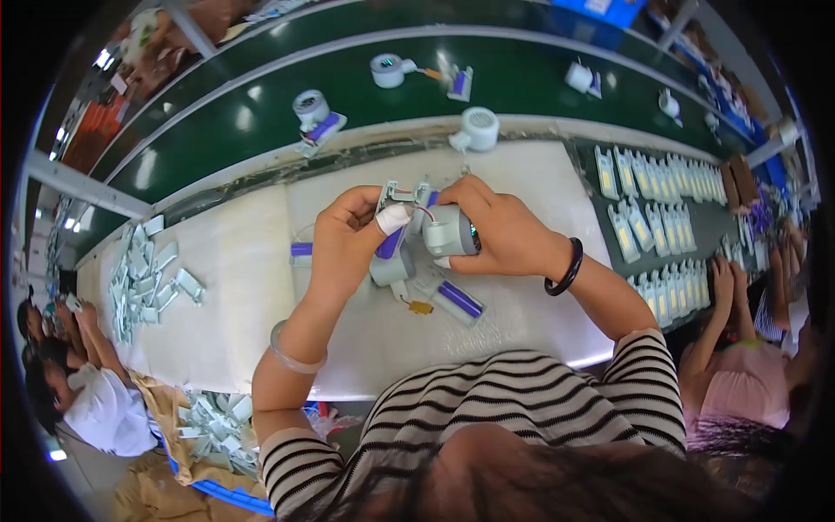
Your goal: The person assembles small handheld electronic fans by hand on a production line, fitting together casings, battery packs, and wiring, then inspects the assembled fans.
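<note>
My left hand, its thumb wrapped in white tape, grips a pale handle shell with a purple battery against it. A round pale-grey fan head sits in my right hand, fingers closed around its sides. Thin red and white wires run between shell and head. Just below my hands, on the white work mat, lie another fan head, a small yellow part on a wire, and a handle shell holding a purple battery. Another purple battery lies left of my left wrist.
Loose pale shells are heaped at the left. Ahead, a green conveyor belt carries several fan heads; one fan head rests at its near edge. Rows of handle shells stand at the right. Co-workers sit on both sides.
</note>
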Demonstrator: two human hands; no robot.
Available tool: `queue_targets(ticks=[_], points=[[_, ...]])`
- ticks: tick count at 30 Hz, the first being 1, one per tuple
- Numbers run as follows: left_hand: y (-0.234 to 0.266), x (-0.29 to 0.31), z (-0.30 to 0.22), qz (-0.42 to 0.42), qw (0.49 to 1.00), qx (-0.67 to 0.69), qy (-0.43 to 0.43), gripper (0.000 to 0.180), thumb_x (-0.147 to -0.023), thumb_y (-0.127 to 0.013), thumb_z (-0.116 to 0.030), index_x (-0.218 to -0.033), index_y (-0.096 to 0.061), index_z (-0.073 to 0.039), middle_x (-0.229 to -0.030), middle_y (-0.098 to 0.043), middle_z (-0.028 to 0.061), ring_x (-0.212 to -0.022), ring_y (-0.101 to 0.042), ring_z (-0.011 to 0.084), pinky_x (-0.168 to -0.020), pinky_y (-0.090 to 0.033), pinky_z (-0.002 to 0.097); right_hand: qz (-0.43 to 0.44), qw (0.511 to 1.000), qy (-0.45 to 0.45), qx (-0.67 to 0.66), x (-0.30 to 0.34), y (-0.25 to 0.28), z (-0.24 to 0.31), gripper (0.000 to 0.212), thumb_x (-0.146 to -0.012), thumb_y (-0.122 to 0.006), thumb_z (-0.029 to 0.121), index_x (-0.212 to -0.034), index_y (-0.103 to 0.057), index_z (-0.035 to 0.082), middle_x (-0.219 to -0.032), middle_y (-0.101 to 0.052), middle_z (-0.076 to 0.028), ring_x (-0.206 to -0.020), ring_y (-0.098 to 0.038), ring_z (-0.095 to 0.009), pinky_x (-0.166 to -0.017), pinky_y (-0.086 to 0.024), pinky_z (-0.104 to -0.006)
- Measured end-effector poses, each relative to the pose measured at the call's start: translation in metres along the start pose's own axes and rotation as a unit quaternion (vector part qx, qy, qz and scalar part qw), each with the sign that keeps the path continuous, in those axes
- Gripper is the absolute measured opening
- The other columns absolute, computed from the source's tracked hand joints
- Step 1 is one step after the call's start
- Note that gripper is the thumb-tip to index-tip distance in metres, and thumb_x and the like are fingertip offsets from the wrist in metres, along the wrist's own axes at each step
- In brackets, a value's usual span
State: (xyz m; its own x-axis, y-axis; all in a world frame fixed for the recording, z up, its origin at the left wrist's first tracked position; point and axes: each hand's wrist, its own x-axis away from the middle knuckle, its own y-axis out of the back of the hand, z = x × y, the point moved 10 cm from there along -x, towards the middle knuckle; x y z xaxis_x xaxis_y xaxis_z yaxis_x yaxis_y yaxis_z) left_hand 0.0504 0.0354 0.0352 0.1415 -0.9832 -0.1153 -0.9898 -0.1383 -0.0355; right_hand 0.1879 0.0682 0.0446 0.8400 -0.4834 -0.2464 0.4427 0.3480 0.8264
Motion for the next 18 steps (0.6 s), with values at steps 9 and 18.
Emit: queue_targets(ticks=[9, 18], points=[[0.097, -0.047, 0.017, -0.083, 0.994, -0.052, -0.043, 0.021, -0.087, -0.063, -0.012, -0.104, -0.063, 0.0, -0.09, -0.066, 0.002, -0.077, -0.057, 0.005, -0.068, -0.045, 0.0196, 0.067, 0.992, 0.089, 0.061, -0.112, -0.017, 0.003, 0.058, -0.067, -0.072, 0.028, -0.117, -0.047, 0.01, -0.105, -0.051, -0.012, -0.083, -0.059, -0.032, -0.069, -0.049, -0.0386], [0.144, -0.074, 0.047, -0.104, 0.993, -0.061, -0.014, 0.02, -0.089, -0.062, -0.013, -0.104, -0.063, 0.001, -0.087, -0.065, 0.001, -0.077, -0.057, 0.0054, -0.068, -0.046, 0.0203, 0.094, 0.986, 0.094, 0.101, -0.164, -0.049, -0.016, 0.06, -0.066, -0.072, 0.033, -0.116, -0.048, 0.012, -0.104, -0.052, -0.013, -0.084, -0.061, -0.031, -0.073, -0.049, -0.0399]])
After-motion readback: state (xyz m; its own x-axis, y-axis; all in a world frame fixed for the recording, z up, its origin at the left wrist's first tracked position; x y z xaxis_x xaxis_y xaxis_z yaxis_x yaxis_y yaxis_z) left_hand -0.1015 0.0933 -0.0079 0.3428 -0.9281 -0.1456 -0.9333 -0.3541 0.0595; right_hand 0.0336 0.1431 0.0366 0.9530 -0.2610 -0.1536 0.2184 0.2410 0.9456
